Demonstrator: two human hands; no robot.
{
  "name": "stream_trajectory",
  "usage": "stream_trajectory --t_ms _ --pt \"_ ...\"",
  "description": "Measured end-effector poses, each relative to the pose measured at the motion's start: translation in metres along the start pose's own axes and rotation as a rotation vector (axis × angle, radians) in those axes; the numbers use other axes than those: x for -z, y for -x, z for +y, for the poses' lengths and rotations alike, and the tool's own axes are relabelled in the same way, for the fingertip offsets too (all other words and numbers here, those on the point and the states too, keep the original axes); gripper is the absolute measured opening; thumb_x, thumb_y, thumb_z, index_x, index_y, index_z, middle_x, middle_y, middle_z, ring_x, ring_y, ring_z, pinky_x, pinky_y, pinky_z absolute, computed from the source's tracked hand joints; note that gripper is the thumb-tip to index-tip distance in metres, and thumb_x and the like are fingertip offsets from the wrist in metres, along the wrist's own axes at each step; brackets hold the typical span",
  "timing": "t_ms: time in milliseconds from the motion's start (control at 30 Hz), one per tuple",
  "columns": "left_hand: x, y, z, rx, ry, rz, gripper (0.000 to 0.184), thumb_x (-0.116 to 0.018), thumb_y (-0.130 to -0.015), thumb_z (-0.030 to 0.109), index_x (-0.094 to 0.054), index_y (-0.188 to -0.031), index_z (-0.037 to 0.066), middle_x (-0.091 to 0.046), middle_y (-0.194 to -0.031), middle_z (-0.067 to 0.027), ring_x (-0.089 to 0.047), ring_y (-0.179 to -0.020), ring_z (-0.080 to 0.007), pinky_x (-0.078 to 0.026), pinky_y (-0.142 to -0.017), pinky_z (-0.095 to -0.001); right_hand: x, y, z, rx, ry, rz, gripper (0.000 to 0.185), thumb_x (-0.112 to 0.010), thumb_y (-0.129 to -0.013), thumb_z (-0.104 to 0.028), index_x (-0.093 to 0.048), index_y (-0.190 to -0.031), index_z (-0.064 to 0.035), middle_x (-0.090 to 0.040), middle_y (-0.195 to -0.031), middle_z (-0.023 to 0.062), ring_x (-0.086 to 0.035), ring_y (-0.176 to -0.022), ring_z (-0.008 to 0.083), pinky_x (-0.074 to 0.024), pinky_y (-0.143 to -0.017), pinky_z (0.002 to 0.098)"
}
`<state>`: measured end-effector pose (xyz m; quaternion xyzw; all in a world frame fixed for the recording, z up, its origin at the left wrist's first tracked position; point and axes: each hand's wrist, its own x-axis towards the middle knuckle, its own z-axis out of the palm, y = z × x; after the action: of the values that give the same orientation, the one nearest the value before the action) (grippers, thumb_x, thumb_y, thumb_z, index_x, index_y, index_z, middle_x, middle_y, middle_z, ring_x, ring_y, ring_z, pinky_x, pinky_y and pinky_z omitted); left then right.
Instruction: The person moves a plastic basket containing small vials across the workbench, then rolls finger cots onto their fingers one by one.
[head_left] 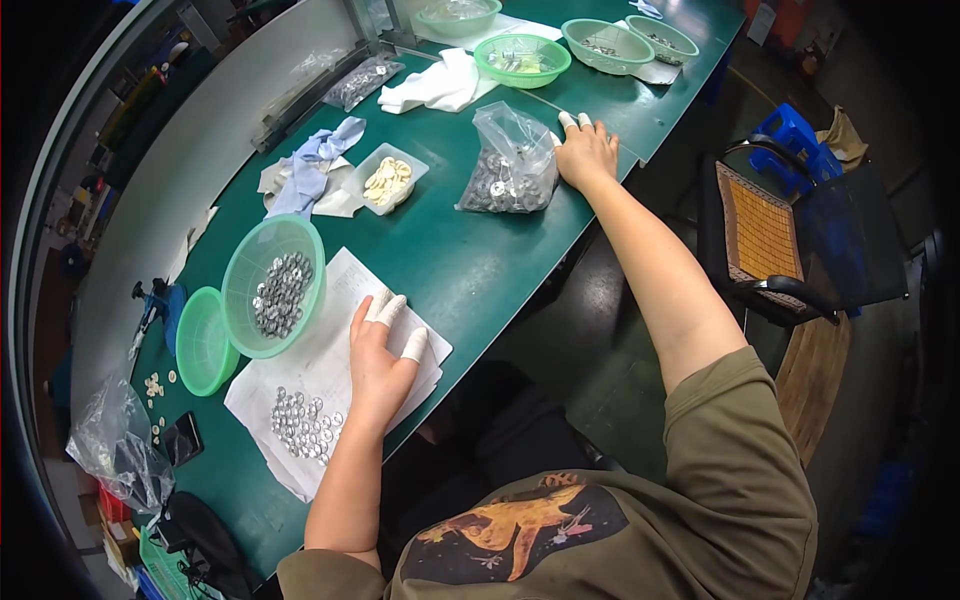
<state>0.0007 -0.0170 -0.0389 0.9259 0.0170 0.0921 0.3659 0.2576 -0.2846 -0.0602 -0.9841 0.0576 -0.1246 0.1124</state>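
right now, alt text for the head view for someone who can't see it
A person's right hand is beside a bag of small metallic pieces on a green table. Their left hand, some fingertips covered in white, is over paper near loose shiny discs and a green basket holding more.

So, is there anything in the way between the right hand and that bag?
Nothing visible. The right hand is right beside the bag, though I can't tell whether they touch. The tray sits on the bag's other side.
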Motion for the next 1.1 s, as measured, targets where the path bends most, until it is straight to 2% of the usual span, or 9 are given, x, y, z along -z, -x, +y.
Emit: stream_trajectory --t_ms 67,100,167,567,833,1100 --pt "0.0006 0.0001 -0.0008 -0.008 -0.02 0.003 0.041 -0.063 -0.077 0.012 -0.057 -0.115 -0.002 -0.047 -0.13 -0.0218 -0.032 -0.13 -0.0371 -0.028 -0.106 -0.0424 0.0027 0.0001 -0.0018 -0.008 0.034 -0.013 0.05 -0.047 -0.089 -0.038 -0.041 -0.135 -0.0195 -0.038 -0.142 0.0103 -0.03 -0.132 0.0318 -0.0198 -0.108 0.0497" --pt "0.0005 0.0001 -0.001 -0.023 -0.035 -0.007 0.042 -0.064 -0.077 0.013 -0.057 -0.115 -0.002 -0.047 -0.13 -0.0222 -0.032 -0.129 -0.0379 -0.028 -0.106 -0.0428 0.0011 -0.001 -0.0005 0.004 0.037 -0.014 0.05 -0.047 -0.089 -0.038 -0.041 -0.135 -0.0195 -0.038 -0.142 0.0103 -0.03 -0.132 0.0318 -0.0198 -0.108 0.0497" --pt "0.0009 0.0006 -0.0014 -0.031 -0.047 -0.01 0.042 -0.064 -0.076 0.013 -0.058 -0.115 -0.002 -0.047 -0.13 -0.0227 -0.032 -0.129 -0.0386 -0.028 -0.106 -0.0432 -0.0022 -0.0027 0.0019 0.008 0.017 0.001 0.057 -0.043 -0.089 -0.05 -0.043 -0.135 -0.0178 -0.038 -0.142 0.0118 -0.028 -0.133 0.0314 -0.017 -0.109 0.0495" --pt "-0.003 0.0015 -0.0018 -0.048 -0.108 -0.012 0.047 -0.064 -0.077 0.019 -0.055 -0.118 -0.002 -0.043 -0.132 -0.0256 -0.03 -0.129 -0.0407 -0.025 -0.106 -0.0444 -0.0036 -0.0051 0.0034 0.021 0.056 -0.015 0.055 -0.041 -0.09 -0.048 -0.042 -0.136 -0.0189 -0.037 -0.142 0.0116 -0.029 -0.133 0.0318 -0.0171 -0.109 0.0491" --pt "-0.0045 0.0033 -0.0043 -0.104 -0.146 -0.021 0.051 -0.063 -0.078 0.024 -0.053 -0.12 -0.003 -0.039 -0.134 -0.0268 -0.027 -0.13 -0.0435 -0.019 -0.108 -0.0503 -0.0044 -0.0064 0.004 0.021 0.075 -0.029 0.054 -0.041 -0.09 -0.047 -0.042 -0.136 -0.0192 -0.037 -0.142 0.0114 -0.029 -0.132 0.0317 -0.0175 -0.108 0.0495" --pt "-0.0085 0.0056 -0.0081 -0.128 -0.185 0.007 0.051 -0.063 -0.078 0.024 -0.054 -0.119 -0.003 -0.039 -0.133 -0.028 -0.026 -0.13 -0.043 -0.017 -0.109 -0.0498 -0.0055 -0.0076 0.0057 0.03 0.073 -0.009 0.051 -0.043 -0.09 -0.044 -0.043 -0.136 -0.0205 -0.038 -0.141 0.0105 -0.03 -0.132 0.0315 -0.0183 -0.108 0.0495"
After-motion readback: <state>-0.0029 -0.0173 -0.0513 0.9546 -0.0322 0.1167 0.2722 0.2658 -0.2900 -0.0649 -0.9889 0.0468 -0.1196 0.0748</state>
